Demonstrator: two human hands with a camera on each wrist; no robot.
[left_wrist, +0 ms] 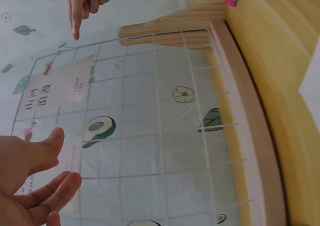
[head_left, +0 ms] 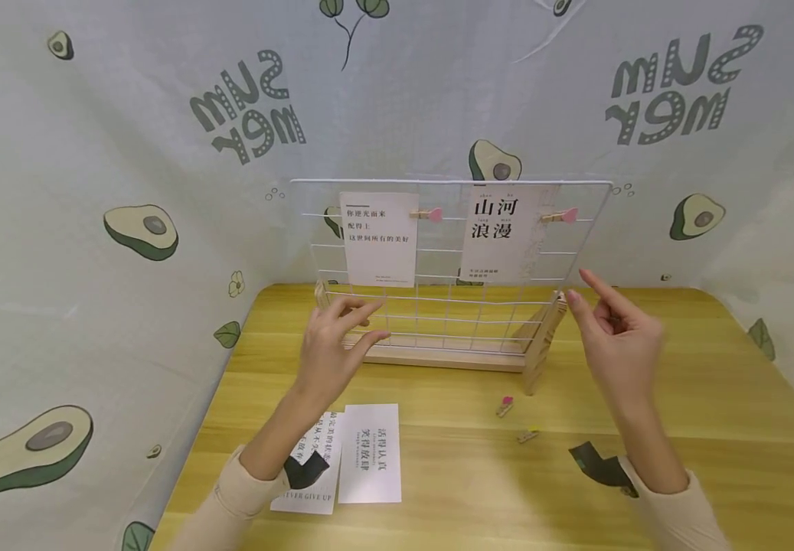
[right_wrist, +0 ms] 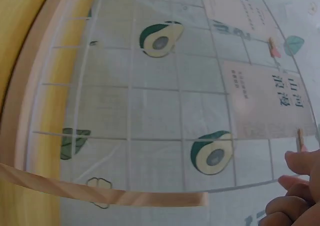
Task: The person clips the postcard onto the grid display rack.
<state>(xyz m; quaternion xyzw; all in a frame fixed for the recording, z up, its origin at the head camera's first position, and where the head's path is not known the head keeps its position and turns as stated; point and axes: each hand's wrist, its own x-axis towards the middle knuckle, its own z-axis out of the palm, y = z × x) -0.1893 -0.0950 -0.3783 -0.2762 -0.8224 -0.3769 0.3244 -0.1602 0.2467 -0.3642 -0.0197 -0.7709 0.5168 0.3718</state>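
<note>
hovering empty before the wire grid [head_left: 448, 306], left hand [head_left: 331, 348] and right hand [head_left: 617, 340] keep a wide grip; two cards [head_left: 378, 237] hang pegged up top, spare cards [head_left: 369, 453] and pegs [head_left: 504, 405] waiting on the tabletop [head_left: 679, 428].

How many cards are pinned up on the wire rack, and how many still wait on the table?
Two are up: the left card and the right card hang on the wire rack, each held by a pink-tipped clip. Neither the left hand nor the right hand holds anything; both hover by the rack. Two loose cards and two spare clips lie on the table.
</note>
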